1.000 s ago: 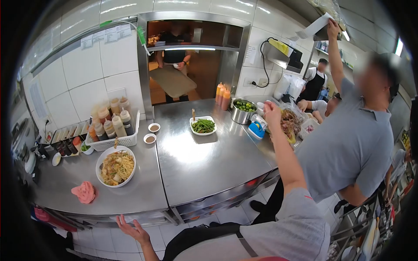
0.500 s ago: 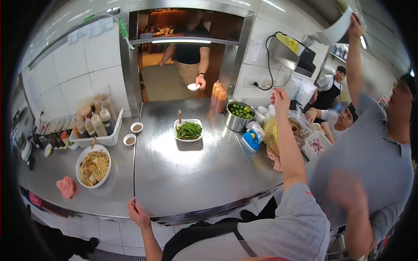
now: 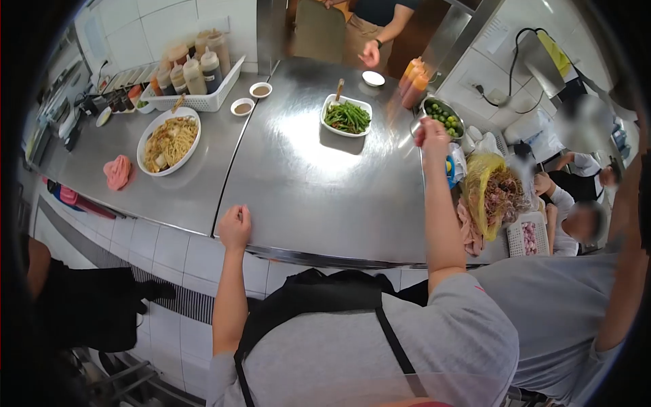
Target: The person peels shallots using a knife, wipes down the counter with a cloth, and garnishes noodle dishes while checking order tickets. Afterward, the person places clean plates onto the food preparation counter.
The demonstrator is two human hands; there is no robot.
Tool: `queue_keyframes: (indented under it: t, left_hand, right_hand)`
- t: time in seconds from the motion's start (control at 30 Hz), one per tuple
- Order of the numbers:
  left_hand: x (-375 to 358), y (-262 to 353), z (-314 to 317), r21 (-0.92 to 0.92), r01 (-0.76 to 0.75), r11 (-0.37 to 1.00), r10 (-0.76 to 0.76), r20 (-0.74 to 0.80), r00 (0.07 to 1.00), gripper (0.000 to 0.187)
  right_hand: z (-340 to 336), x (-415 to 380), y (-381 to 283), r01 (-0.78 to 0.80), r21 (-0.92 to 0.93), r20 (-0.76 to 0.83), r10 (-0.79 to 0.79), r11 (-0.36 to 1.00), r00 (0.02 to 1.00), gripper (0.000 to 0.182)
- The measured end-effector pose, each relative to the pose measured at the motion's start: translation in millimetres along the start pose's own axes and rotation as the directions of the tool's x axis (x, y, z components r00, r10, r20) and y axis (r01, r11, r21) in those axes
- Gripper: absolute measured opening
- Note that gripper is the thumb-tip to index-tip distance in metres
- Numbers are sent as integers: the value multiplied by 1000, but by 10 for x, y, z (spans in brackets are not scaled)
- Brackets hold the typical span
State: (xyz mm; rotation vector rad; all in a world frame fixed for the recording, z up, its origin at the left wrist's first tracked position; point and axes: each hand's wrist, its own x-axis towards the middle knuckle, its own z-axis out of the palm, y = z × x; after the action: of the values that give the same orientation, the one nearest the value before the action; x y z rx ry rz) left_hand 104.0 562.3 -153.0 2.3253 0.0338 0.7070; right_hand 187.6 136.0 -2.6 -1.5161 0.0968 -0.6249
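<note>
My left hand (image 3: 235,227) hovers by the counter's front edge, fingers curled in, with nothing seen in it. My right hand (image 3: 432,138) is raised in front of the steel bowl of limes (image 3: 444,119), its fingers bent together and no object showing. Left of it, a white dish of green beans (image 3: 347,119) stands on the steel counter (image 3: 319,203), a light-brown handle sticking up from it. Behind that dish lies a small white dish (image 3: 373,79), just below the hand of a person (image 3: 370,54) at the serving window.
To the left are a noodle bowl (image 3: 169,144), a pink cloth (image 3: 117,172), two sauce cups (image 3: 242,107) and a basket of squeeze bottles (image 3: 203,102). Orange sauce bottles (image 3: 415,88), a yellow bag (image 3: 483,193) and a shallot basket (image 3: 527,234) line the right. A co-worker (image 3: 549,305) stands close by.
My view has tilted down. The person at the window has let go of the small white dish, which now rests on the counter. My right hand has come lower, toward the limes.
</note>
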Motion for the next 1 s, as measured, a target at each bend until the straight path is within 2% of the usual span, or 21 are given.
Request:
queue_keyframes:
  t: [0.07, 0.13, 0.2, 0.27, 0.3, 0.33, 0.37, 0.4, 0.53, 0.6, 0.63, 0.7, 0.73, 0.77, 0.8, 0.83, 0.9, 0.93, 0.97, 1.0]
  left_hand:
    - [0, 10, -8, 42, 6, 999, -6, 1, 1000, 19]
    - [4, 17, 2, 17, -15, 1000, 15, -34, 999, 18]
    - [7, 30, 1, 17, -10, 1000, 10, -42, 999, 18]
    - [6, 47, -10, 14, -2, 1000, 2, -55, 998, 18]
    - [2, 55, -14, 12, 13, 1000, -12, -47, 999, 18]
    - [3, 56, -20, 10, 26, 1000, -25, -38, 999, 18]
    - [10, 57, -28, 10, 27, 1000, -26, -44, 999, 18]
    - [12, 66, -35, 21, 33, 999, -32, -36, 999, 18]
    - [5, 71, -19, 28, 7, 1000, -6, -54, 999, 18]
    - [9, 76, -23, 29, 19, 999, -18, -40, 999, 18]
    - [0, 71, -26, 39, 37, 999, -36, -24, 999, 18]
    - [-24, 4, -16, 44, -12, 999, 15, -57, 998, 17]
    - [-4, -10, 28, 54, -59, 997, 64, -92, 994, 17]
    - [2, -12, 59, 24, -86, 996, 87, -87, 992, 17]
    - [-20, -8, 44, 8, -43, 999, 44, -68, 997, 17]
    - [-17, 10, 38, -1, 4, 1000, -4, -43, 999, 17]
    - [3, 44, 20, -14, 15, 1000, -15, -4, 1000, 17]
    - [-19, 42, -5, -1, 42, 999, -42, 19, 999, 17]
    - [-17, 52, -2, -17, -2, 1000, 2, -14, 1000, 18]
    - [-14, 54, 7, -19, -6, 1000, 6, 1, 1000, 18]
  right_hand:
    - [257, -193, 208, -242, -96, 46, 247, 966, 968, 18]
    - [437, -319, 576, -408, -72, 113, 413, 910, 904, 19]
    - [607, -483, 847, -520, -35, 185, 517, 853, 836, 19]
    - [795, -741, 998, -539, -155, 201, 561, 828, 803, 17]
    - [889, -936, 1128, -230, -406, 173, 322, 884, 931, 15]
    - [972, -1122, 1226, 95, -620, 215, 53, 779, 975, 14]
    - [1047, -1255, 1150, 319, -632, 386, -70, 706, 920, 14]
    - [1107, -1325, 1047, 527, -602, 547, -171, 600, 820, 13]
    - [1120, -1294, 1010, 562, -559, 621, -142, 609, 771, 12]
    - [1099, -1246, 1053, 455, -441, 529, -185, 774, 828, 12]
    - [1083, -1237, 1066, 458, -448, 525, -189, 768, 830, 12]
    - [1020, -1180, 1062, 162, -336, 350, -36, 928, 936, 14]
    - [978, -1091, 950, 173, -350, 326, -53, 921, 944, 14]
    - [910, -985, 830, 114, -249, 201, -64, 962, 977, 14]
    - [821, -894, 728, 67, -136, 75, -57, 988, 996, 14]
    - [673, -728, 626, 158, -175, 30, -155, 972, 988, 15]
    - [375, -507, 299, 84, -28, -132, -87, 996, 987, 20]
    - [228, -422, 184, 87, -21, -227, -90, 996, 970, 20]
    - [92, -389, 82, 102, 70, -273, -79, 992, 959, 19]
    - [-62, -385, 81, 95, 63, -284, -73, 993, 956, 19]
